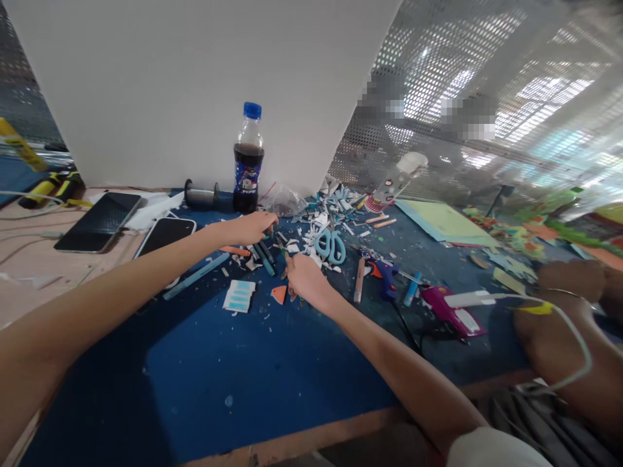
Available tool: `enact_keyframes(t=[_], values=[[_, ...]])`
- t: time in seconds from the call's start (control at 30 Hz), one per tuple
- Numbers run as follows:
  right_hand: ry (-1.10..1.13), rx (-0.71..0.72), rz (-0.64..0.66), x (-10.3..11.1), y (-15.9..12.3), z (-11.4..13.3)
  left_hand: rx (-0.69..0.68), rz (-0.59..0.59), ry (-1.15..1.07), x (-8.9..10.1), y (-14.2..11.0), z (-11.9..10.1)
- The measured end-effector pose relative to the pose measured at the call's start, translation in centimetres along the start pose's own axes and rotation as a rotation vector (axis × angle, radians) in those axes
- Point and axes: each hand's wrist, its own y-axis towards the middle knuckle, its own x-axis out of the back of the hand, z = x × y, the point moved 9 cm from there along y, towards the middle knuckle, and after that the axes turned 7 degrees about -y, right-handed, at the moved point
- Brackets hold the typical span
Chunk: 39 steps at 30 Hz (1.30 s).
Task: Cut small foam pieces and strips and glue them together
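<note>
My left hand (257,227) reaches over the scrap pile from the left. Its fingers curl down in front of a crumpled clear plastic bag (285,200), and what they hold, if anything, is too small to make out. My right hand (304,275) is closed, its fingertips around something thin and dark that I cannot identify, close to the left fingers. Dark markers (264,257) lie between the hands. Below them are an orange triangular piece (279,294) and a white card with light-blue strips (239,296). Light-blue scissors (331,246) rest just right of my hands.
Paper scraps (335,204) heap against a white panel (195,84). A Pepsi bottle (248,162), a wire spool (201,194) and phones (100,222) stand or lie left. At right are a glue gun (388,280), a magenta device (452,312), paper sheets (445,222) and another person's arm (559,337).
</note>
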Motion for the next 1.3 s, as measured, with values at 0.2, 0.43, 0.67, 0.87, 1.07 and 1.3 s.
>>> enact_keyframes(t=[0.2,0.43,0.67,0.87,1.07,1.3], values=[[-0.023,0.029,-0.028,0.3,-0.3,0.5,-0.023,0.008,0.004,-0.1,0.1,0.0],[-0.022,0.014,-0.032,0.2,-0.2,0.3,-0.024,0.02,0.03,-0.1,0.0,-0.4],[0.026,-0.005,-0.03,0.0,0.2,0.1,-0.054,-0.011,0.111,-0.1,-0.1,-1.5],[0.089,0.005,-0.039,0.1,0.5,0.2,-0.129,-0.046,0.206,-0.9,0.7,-0.7],[0.156,0.011,-0.033,-0.1,0.6,0.1,-0.203,-0.083,0.302,-1.4,1.0,-0.8],[0.184,0.004,-0.037,-0.3,0.6,0.1,-0.302,-0.115,0.361,-1.8,0.4,-2.6]])
